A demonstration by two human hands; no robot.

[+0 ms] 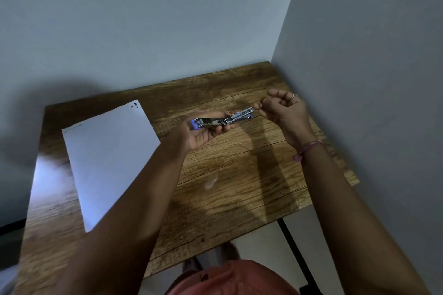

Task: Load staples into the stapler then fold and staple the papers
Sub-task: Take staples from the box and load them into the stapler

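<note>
The left hand [203,130] grips the opened stapler [224,118] by its blue end, holding it above the desk [239,187]. The right hand [285,109] pinches at the stapler's far metal tip, fingers curled. A paper sheet [107,155] lies flat on the desk, to the left.
</note>
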